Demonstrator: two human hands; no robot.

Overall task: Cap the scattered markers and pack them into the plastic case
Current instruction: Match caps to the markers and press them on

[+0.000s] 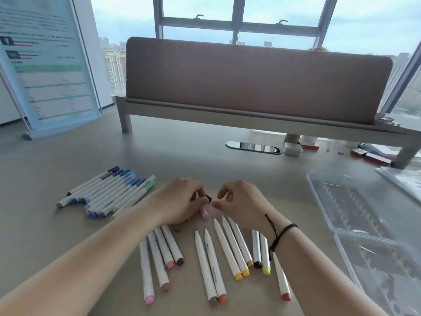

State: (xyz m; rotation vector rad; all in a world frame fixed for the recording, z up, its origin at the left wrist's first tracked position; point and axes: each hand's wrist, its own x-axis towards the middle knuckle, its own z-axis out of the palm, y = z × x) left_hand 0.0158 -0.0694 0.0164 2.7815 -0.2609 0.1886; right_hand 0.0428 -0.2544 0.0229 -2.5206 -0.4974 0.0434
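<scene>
Here I had both hands over the surface (68,156): the left hand (182,201) curled round a pink marker (204,212), the right hand (239,201) pinching what I took for its cap, too blurred to confirm. Best, I judged, to line cap and tip up straight, then press until seated. The plastic case (355,226) lay open at right, its slots seemingly empty; blue markers (109,192) lay bunched at left.

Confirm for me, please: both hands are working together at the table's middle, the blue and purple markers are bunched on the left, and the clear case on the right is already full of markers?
Not quite: in the head view the case lies open with no markers in it. The rest holds: the left hand and right hand meet mid-table, and the blue and purple markers lie bunched on the left.
</scene>
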